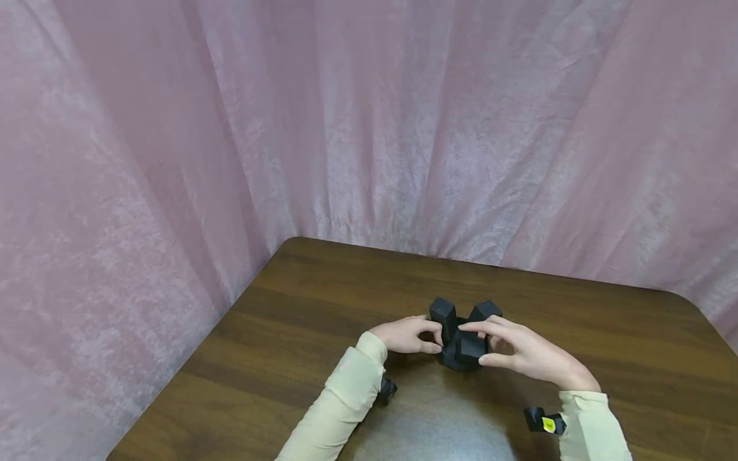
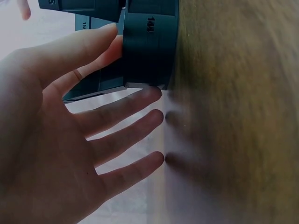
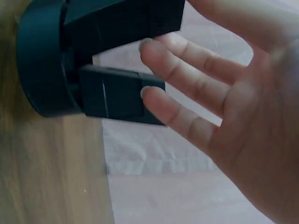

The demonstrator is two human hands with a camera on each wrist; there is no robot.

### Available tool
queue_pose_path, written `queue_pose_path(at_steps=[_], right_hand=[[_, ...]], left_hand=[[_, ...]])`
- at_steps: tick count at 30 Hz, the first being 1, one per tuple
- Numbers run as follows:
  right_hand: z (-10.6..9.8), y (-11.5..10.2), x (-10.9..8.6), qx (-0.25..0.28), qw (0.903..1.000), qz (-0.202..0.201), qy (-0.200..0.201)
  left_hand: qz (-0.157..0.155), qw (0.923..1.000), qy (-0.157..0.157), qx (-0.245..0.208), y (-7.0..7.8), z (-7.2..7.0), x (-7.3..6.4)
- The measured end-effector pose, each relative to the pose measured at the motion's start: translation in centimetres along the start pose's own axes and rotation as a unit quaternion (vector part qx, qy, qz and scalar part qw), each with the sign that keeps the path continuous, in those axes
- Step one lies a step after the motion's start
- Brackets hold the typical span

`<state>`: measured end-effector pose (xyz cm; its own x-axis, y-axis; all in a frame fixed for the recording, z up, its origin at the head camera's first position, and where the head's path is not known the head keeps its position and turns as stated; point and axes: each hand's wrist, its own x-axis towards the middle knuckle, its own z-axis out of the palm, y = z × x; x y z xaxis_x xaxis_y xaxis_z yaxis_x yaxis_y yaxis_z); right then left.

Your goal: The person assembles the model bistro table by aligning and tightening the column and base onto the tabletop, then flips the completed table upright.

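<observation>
Near: two cream sleeves (image 1: pixel 346 397) reach in over tabletop (image 1: pixel 277 333).

L hand (image 1: pixel 406 334): thumb + forefinger pinch round base of black block assembly (image 1: pixel 461 339); other fingers (image 2: pixel 135 135) straight, tips on tabletop.

R hand (image 1: pixel 527 352): fingers loosely spread, tips touching one black bar, thumb over top; touch, not firm grip.

Assembly sits mid-tabletop betw hands: round base, several rectangular bars angled up + out.

Progress, judged: bars seated in base, hands adjusting; how many left, can't tell.

Far: pink curtain (image 1: pixel 369 128).
</observation>
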<state>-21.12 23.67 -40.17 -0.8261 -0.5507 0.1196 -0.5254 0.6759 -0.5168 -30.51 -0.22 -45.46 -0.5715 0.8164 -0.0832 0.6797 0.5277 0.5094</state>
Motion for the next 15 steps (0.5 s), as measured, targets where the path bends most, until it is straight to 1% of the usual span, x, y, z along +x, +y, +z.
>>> queue_pose_path(at_steps=[3,7,11,15], right_hand=[[0.4,-0.3,0.2,-0.002,1.0000,0.003,-0.005],[0.8,-0.4,0.5,-0.005,0.9999,0.005,0.011],[0.9,-0.3,0.8,-0.020,0.9994,-0.006,0.027],[1.2,-0.2,1.1,-0.024,0.9992,0.021,0.024]], left_hand=[[-0.003,1.0000,-0.001,-0.001,0.0,0.0,0.0],[-0.003,1.0000,-0.001,-0.003,0.2,-0.1,0.0],[-0.002,1.0000,0.002,-0.008,0.2,-0.1,0.0],[-0.001,0.9999,0.005,-0.014,0.2,0.0,0.0]])
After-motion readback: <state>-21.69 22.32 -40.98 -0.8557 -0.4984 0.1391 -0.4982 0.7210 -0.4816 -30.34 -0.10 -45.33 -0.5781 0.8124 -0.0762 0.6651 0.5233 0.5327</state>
